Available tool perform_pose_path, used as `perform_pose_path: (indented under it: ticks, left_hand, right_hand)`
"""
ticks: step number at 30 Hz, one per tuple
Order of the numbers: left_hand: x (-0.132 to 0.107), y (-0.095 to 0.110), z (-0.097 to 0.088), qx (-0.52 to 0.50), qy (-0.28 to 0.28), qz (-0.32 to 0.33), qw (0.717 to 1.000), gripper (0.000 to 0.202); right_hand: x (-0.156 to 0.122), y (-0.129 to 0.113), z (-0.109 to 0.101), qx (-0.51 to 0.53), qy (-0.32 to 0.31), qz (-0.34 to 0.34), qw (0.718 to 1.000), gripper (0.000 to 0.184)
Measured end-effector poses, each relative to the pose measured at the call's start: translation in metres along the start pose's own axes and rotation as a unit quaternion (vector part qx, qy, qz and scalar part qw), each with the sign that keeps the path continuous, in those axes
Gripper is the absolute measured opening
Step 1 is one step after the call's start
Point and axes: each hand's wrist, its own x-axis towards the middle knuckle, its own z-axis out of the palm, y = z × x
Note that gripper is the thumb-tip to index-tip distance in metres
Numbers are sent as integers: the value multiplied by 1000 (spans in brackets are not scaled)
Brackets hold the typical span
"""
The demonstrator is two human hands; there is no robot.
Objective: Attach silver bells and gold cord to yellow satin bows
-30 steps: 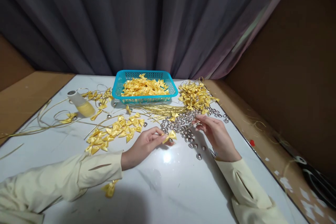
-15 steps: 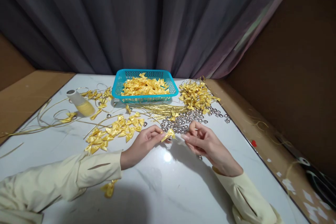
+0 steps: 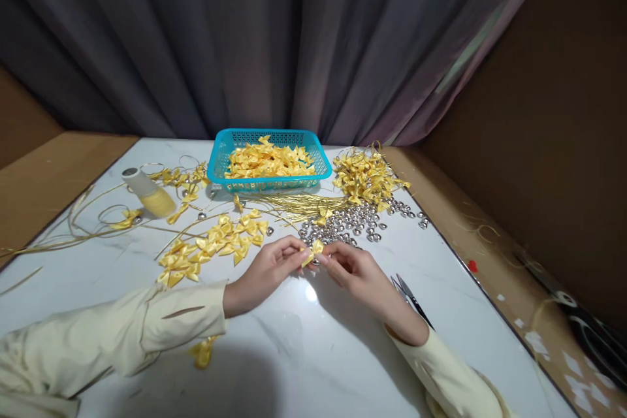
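A small yellow ribbon bow (image 3: 317, 248) is pinched at its left side between the thumb and fingers of my left hand (image 3: 272, 269). At its right edge, the thumb and fingertips of my right hand (image 3: 360, 274) close on the same bow. A bit of shiny silver shows just under the bow, partly covered by fingertips. Right behind the hands lies a heap of small silver bell-like pieces (image 3: 360, 219). Loose yellow bows (image 3: 215, 241) are spread on the table to the left of my left hand.
A blue plastic basket (image 3: 270, 180) full of yellow bows stands at the back. Beside it are a pile of bows with gold cords (image 3: 367, 176) and a bundle of gold cords (image 3: 294, 206). A bottle (image 3: 154, 196) leans at left. Scissors (image 3: 410, 295) lie right of my right hand.
My right hand has moved left to the bow and now grips its right edge. The scissors it was covering have come into view. My left hand stays in place.
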Motion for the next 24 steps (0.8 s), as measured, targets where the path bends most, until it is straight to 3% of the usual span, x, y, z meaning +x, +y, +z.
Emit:
perform_pose_path:
  ticks: [7,11,15,18,22,24]
  left_hand:
    - [0,-4,1,48,-34,20,998,22]
    - [0,-5,1,70,-42,20,996,23]
    - [-2,-4,1,57,-53,19,997,24]
    - [-3,-3,1,44,-70,19,996,25]
    - [-3,-3,0,30,-85,13,996,26]
    - [-4,-4,-1,31,-89,13,995,27]
  right_hand:
    - [0,-4,-1,72,-28,23,997,34]
    - [2,0,-4,63,-12,19,998,28]
    - [4,8,-14,-19,29,-13,999,18]
    - [4,9,-17,-86,-6,-56,995,29]
    - [4,7,-10,-138,-62,-75,986,6]
    - [5,8,-8,-167,-62,-87,980,19]
